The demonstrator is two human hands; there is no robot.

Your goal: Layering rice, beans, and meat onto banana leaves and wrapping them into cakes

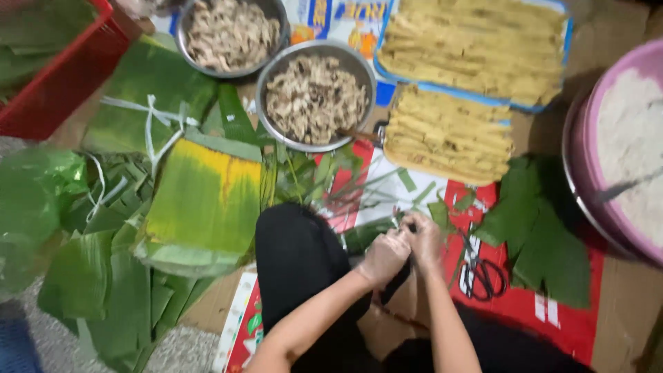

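My left hand (384, 256) and my right hand (424, 238) are pressed together low in the middle of the head view, fingers closed around a small green leaf-wrapped bundle (366, 235) with a thin white tie (396, 218) at its top. Most of the bundle is hidden by my hands and my black-clad knee (297, 255). A pair of black-handled scissors (480, 266) lies just right of my right hand on a red printed sheet (552, 314).
Stacks of banana leaves (200, 200) spread to the left. Two metal bowls of meat filling (314, 97) sit at the top, beside yellow strips on trays (449, 135). A pink basin of white rice (625, 148) stands at right. A red crate (69, 76) is top left.
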